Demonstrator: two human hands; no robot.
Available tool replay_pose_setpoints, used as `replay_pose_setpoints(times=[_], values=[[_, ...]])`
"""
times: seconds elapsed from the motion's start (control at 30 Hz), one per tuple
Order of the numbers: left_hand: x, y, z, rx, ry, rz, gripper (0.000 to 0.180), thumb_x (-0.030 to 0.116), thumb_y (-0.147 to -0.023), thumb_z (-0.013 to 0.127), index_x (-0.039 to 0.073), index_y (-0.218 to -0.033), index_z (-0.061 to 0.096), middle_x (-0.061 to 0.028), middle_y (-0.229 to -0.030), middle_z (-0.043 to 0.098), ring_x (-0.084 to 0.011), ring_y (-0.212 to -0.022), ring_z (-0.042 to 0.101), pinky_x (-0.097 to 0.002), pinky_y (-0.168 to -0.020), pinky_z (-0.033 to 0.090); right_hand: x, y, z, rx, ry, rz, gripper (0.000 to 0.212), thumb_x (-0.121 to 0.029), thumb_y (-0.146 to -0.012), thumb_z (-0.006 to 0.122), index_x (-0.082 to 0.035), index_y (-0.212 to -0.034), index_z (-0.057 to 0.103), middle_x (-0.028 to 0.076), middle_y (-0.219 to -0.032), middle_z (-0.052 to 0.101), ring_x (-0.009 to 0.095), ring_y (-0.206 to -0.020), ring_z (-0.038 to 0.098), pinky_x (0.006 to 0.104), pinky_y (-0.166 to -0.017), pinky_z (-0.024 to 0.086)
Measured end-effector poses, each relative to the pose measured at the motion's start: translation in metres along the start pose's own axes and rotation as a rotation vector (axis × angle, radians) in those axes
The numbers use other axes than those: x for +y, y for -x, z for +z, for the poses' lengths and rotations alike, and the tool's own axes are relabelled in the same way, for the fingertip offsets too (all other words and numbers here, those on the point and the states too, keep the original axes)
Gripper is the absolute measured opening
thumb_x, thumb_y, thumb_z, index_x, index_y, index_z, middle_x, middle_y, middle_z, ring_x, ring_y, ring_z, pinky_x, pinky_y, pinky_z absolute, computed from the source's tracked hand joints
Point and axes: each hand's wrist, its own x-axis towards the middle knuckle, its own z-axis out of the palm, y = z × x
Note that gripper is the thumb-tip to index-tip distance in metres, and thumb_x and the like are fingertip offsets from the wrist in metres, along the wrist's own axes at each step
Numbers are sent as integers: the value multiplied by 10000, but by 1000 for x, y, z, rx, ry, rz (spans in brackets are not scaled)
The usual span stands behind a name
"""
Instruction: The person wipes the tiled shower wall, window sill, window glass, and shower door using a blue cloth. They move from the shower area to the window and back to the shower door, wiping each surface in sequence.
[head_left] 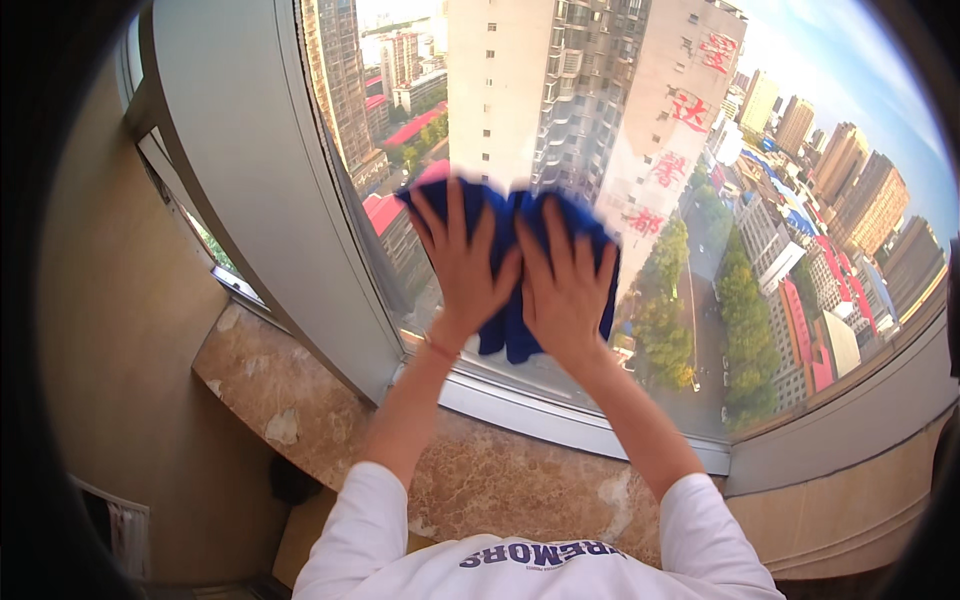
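One cloth (512, 325), perhaps folded, under both hands (465, 285) (568, 310)

Cloth (520, 335) partly hidden u/ hands (567, 305); shirt (535, 580) cut @ btm.

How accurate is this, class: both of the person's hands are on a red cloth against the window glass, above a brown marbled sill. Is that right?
Not quite. The cloth is blue, not red, as the head view shows. The left hand and right hand are indeed on it, against the window glass, above a brown marbled sill.
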Motion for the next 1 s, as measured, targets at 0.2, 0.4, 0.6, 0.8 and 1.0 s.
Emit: replay_pose_setpoints(times=[0.2, 0.4, 0.6, 0.8, 1.0], values=[[-75, -115, -42, 211, -61, 46, 592, 372, -910, 558, 140, -1438, 423, -211, -1544, 230, -495, -1419, 118, -609, -1122, 119, -28, -122, -1, 289, -35, -86, 456, -200, -837, 560, -151, -1290, 575, 83, -1452, 440, 265, -1323, 399, 512, -1109, 207], [-119, 53, -28, 84, -106, -62, 584, 263, -1006, 381, -30, -1478, 202, -321, -1531, 111, -534, -1401, 107, -547, -1147, 113, -74, -39, 73, -109, 28, -376, 501, -255, -917, 431, -97, -1391, 458, 63, -1504, 370, 231, -1371, 337, 444, -1164, 152], [-62, 227, 0, -204, 152, -767, 825, 340, -989, 392, -166, -1424, -93, -349, -1524, -27, -425, -1442, 53, -436, -1173, 53, -64, 133, 132, -501, 96, -711, 499, -220, -909, 436, -72, -1386, 452, 74, -1440, 436, 194, -1367, 356, 415, -1175, 158], [-16, 332, 21, -339, 182, -1015, 782, 138, -931, 406, -163, -1415, -130, -354, -1520, -44, -428, -1438, 57, -406, -1175, 68, -34, 220, 120, -744, -91, -649, 517, -176, -907, 430, -40, -1406, 417, 73, -1478, 394, 168, -1403, 308, 370, -1197, 119], [83, 252, 31, -367, 330, -950, 801, 81, -867, 455, -232, -1356, -97, -448, -1450, -120, -523, -1398, -45, -478, -1162, -33, 34, 243, 52, -556, -107, -290, 448, -199, -854, 539, -120, -1294, 557, 34, -1346, 548, 147, -1122, 541, 345, -1066, 332]])
